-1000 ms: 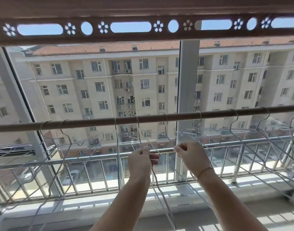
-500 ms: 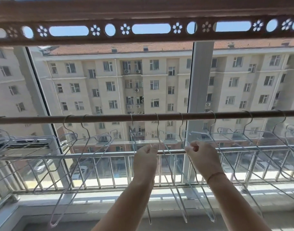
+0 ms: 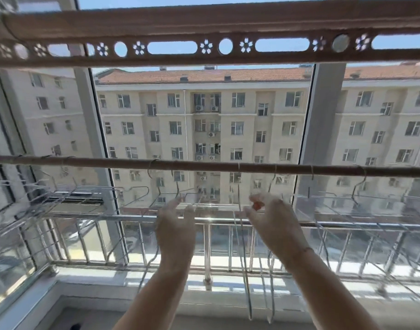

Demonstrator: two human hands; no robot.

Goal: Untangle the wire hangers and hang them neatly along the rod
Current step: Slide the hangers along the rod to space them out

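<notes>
A brown rod (image 3: 204, 166) runs across the window at mid height. Several thin wire hangers hang from it by their hooks: a tangled bunch at the left (image 3: 44, 201), a few in the middle (image 3: 239, 210) and more at the right (image 3: 356, 194). My left hand (image 3: 175, 232) is raised below the rod with its fingers straight, next to a hanger neck. My right hand (image 3: 273, 222) is up beside it, fingers loosely spread, holding nothing that I can see. The middle hangers dangle between and behind both hands. Both hands are motion-blurred.
A perforated brown rail (image 3: 204, 47) with flower cut-outs crosses above the rod. Behind the hangers stands a metal window guard railing (image 3: 209, 244) over a white sill (image 3: 97, 275). Grey window posts (image 3: 323, 129) frame the glass, with an apartment block outside.
Both hands were pinching hanger wires below the rod; now their fingers have opened and let go. The view has swung left, so the hangers sit further right.
</notes>
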